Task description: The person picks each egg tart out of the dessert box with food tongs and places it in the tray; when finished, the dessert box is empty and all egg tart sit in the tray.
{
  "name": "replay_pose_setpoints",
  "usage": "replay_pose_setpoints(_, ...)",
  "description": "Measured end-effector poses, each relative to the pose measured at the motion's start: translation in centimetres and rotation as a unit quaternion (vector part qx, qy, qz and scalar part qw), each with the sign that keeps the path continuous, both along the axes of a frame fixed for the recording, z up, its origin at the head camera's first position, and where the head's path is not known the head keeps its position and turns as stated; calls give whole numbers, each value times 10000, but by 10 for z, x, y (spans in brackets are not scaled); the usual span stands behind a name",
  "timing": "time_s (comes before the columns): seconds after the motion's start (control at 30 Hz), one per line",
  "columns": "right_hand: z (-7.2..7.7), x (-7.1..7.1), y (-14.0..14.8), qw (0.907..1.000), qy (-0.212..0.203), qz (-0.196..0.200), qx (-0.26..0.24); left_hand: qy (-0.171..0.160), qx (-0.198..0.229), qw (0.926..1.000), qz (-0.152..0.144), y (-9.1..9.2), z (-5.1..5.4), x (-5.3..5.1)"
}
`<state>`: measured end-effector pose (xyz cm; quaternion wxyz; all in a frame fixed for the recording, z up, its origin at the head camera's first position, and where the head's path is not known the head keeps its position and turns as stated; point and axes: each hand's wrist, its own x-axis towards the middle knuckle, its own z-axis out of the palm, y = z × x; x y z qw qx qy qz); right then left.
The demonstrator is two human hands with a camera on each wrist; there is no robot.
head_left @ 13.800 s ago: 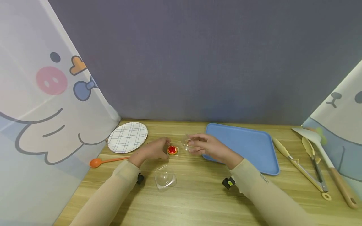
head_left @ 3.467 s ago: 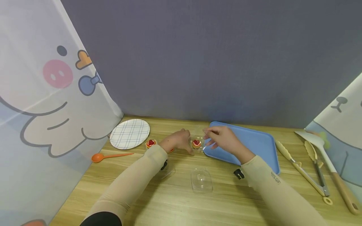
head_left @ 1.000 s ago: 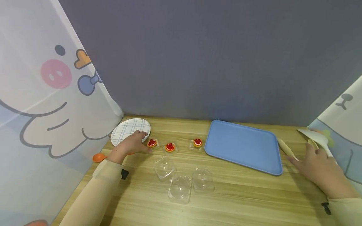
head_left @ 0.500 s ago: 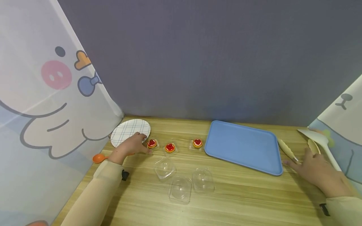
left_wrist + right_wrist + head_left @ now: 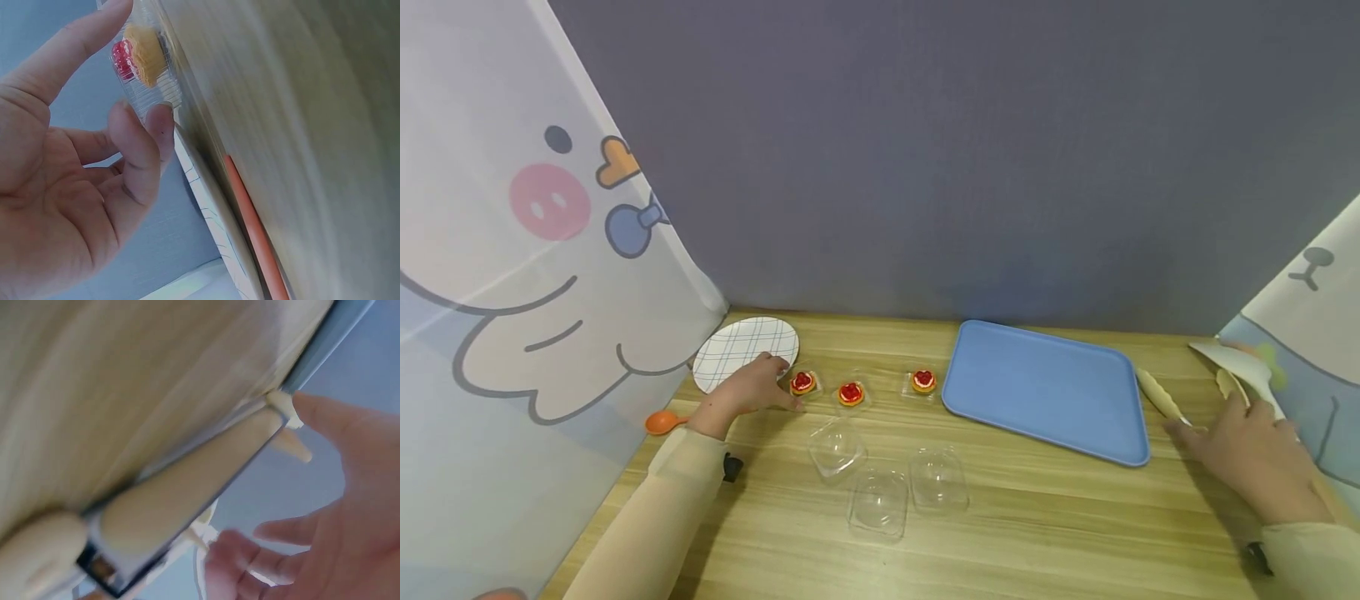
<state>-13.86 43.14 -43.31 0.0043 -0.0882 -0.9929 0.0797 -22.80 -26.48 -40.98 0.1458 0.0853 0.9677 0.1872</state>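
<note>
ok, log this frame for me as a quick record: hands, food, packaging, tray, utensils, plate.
left hand: beside the leftmost tart, fingers loosely bent; contact unclear
right hand: over the tongs, thumb and fingers apart
tarts: three, each on a clear base
clear covers: three, nearer the person than the tarts
tray: blue, between tarts and tongs
plate: checked, partly hidden by left hand
spoon: orange, far left
white utensil: far right
</note>
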Motion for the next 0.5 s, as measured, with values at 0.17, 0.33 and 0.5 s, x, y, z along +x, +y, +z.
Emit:
replay_pose_setpoints(0.17,3,3,6,9992,-190,-332,130,-36,-21,10000,25,1,1,2)
replay_pose_setpoints(0.33,2,3,12,9963,-664,-539,-106,-67,-43,10000,51,2,0,1)
replay_pose_setpoints(0.5,-2,2,22,9918,-1114,-583,-241,-21,-40,10000,24,1,1,0)
